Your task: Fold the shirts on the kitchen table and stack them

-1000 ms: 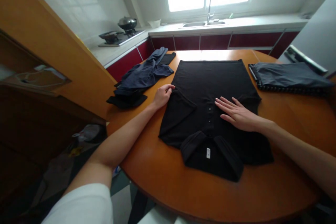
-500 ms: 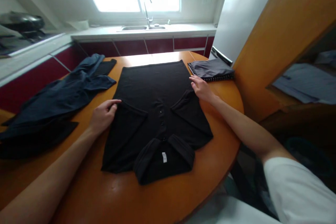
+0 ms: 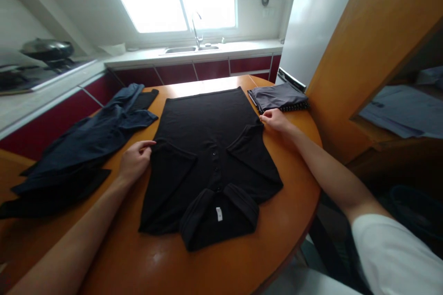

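Observation:
A black polo shirt [image 3: 207, 124] lies flat, front up, on the round wooden table [image 3: 221, 276], its collar toward me and its hem at the far side. Both short sleeves are laid inward over the body, and a small white label shows inside the collar. At the shirt's left edge, by the sleeve, my left hand [image 3: 136, 160] pinches the fabric between thumb and forefinger. My right hand [image 3: 276, 120] is closed on the opposite edge, just beyond the right sleeve.
Dark blue and black garments [image 3: 90, 140] lie loosely heaped on the left. Folded grey and dotted clothes [image 3: 279, 97] sit at the far right, near a wooden cabinet [image 3: 332, 101]. Beyond the table are a counter with a sink [image 3: 183, 50] and a pan on a stove [image 3: 47, 50].
My right hand has shifted from lying spread over the shirt's right edge to pinching that edge. My left hand keeps its place at the left edge. The camera view has tilted up slightly.

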`<state>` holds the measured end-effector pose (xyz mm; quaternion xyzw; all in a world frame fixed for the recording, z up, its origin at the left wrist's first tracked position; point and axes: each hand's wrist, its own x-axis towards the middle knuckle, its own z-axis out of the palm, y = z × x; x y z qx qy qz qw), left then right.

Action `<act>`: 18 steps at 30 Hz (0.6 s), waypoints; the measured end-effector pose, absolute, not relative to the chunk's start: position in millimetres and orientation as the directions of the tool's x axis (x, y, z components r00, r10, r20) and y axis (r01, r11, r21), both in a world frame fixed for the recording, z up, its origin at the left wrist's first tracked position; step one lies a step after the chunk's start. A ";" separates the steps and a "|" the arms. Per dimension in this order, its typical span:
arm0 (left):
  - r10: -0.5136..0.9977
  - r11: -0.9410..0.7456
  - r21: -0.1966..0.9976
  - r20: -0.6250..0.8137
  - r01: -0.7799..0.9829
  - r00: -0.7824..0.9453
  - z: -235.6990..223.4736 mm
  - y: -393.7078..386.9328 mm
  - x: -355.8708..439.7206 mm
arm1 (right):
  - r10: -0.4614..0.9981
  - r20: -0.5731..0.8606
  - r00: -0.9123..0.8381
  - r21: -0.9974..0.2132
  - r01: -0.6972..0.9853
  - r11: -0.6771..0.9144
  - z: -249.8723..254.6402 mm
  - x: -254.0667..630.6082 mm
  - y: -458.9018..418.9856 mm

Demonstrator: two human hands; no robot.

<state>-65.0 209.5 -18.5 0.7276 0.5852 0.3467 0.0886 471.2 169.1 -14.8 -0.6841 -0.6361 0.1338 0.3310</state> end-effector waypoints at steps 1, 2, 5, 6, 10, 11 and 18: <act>0.916 -0.289 0.546 0.397 0.786 0.061 -18.9 209.9 -65.4 | 0.972 0.218 0.091 -0.620 0.782 0.066 -15.8 470.8 168.1; 0.918 -0.283 0.561 0.394 0.778 0.050 -18.5 209.8 -65.5 | 0.980 0.197 0.034 -0.613 0.784 0.096 -16.9 470.6 166.7; 0.925 -0.271 0.644 0.380 0.715 0.008 -15.2 208.4 -66.3 | 0.991 0.121 -0.051 -0.584 0.804 0.113 -20.7 472.6 163.0; 0.922 -0.269 0.675 0.386 0.687 -0.017 -14.1 208.3 -67.5 | 0.993 0.101 -0.057 -0.577 0.810 0.105 -22.3 474.4 162.9; 0.917 -0.229 0.798 0.369 0.557 -0.152 -12.3 207.6 -75.6 | 0.995 0.081 -0.063 -0.522 0.847 0.096 -27.3 482.1 167.0; 0.916 -0.218 0.817 0.360 0.533 -0.178 -12.5 206.7 -77.0 | 0.994 0.087 -0.062 -0.513 0.853 0.098 -27.9 483.2 167.8; 0.922 -0.231 0.807 0.360 0.544 -0.142 -15.0 202.2 -72.9 | 0.992 0.129 -0.007 -0.452 0.890 0.065 -31.3 481.9 169.2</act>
